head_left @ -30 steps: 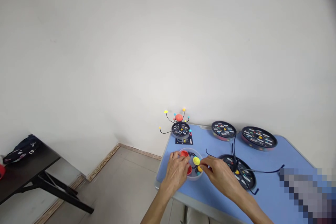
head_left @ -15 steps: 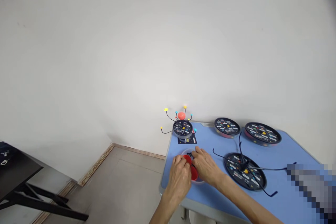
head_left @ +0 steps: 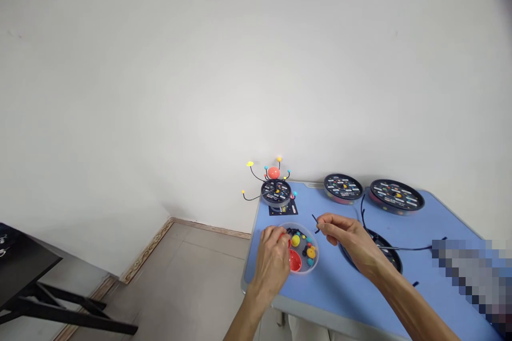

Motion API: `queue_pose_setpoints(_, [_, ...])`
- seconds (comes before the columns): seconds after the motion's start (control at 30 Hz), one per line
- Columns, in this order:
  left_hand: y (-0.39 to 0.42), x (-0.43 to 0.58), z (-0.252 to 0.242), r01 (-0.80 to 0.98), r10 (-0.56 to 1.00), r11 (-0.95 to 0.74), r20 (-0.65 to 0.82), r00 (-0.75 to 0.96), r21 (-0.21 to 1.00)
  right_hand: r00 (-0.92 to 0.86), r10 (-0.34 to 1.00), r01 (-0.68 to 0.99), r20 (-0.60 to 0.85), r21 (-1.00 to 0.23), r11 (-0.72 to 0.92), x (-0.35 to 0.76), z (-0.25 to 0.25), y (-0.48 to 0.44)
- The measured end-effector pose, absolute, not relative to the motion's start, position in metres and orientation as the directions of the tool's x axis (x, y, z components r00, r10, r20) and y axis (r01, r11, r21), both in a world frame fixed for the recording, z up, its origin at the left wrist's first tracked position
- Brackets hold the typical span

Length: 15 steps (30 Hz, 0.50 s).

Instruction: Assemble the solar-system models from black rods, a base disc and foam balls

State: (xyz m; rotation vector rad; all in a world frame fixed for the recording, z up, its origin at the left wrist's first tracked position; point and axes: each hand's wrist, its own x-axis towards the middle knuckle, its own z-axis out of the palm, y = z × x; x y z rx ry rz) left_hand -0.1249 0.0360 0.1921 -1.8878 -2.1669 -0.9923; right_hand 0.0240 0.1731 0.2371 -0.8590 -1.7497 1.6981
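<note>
Head view: right hand (head_left: 344,237) pinches a black wire (head_left: 315,222), left hand (head_left: 272,258) curled against a clear dish (head_left: 317,251).

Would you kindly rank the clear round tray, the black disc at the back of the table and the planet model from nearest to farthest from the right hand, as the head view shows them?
From the right hand:
1. Clear round tray, to its left.
2. Black disc, beyond it, at the table's back edge.
3. Planet model, at the back left corner.
</note>
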Motion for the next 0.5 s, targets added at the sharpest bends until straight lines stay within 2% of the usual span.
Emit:
queue_pose_setpoints(0.1, [0.045,-0.121,0.195,0.946,0.898,-0.009,0.419,-0.135,0.323,-0.635,0.767,0.008,-0.093,-0.993,-0.114,0.033,0.233,0.165])
queue_pose_setpoints(0.2, [0.053,-0.12,0.196,0.961,0.95,-0.004,0.3,-0.083,0.278,-0.627,0.773,-0.014,-0.097,-0.991,-0.135,0.046,0.23,0.157])
queue_pose_setpoints(0.27, [0.055,-0.123,0.197,0.957,0.964,0.02,0.249,-0.096,0.289,-0.622,0.776,-0.002,-0.103,-0.991,-0.134,0.058,0.229,0.15])
queue_pose_setpoints(0.37, [0.058,-0.13,0.2,0.943,0.952,0.084,0.253,-0.171,0.323,-0.627,0.768,0.046,-0.134,-0.99,-0.135,0.077,0.227,0.14])
queue_pose_setpoints(0.5, [0.066,-0.134,0.201,0.963,0.959,0.135,0.212,-0.186,0.233,-0.636,0.756,0.084,-0.153,-0.988,-0.129,0.101,0.22,0.125])
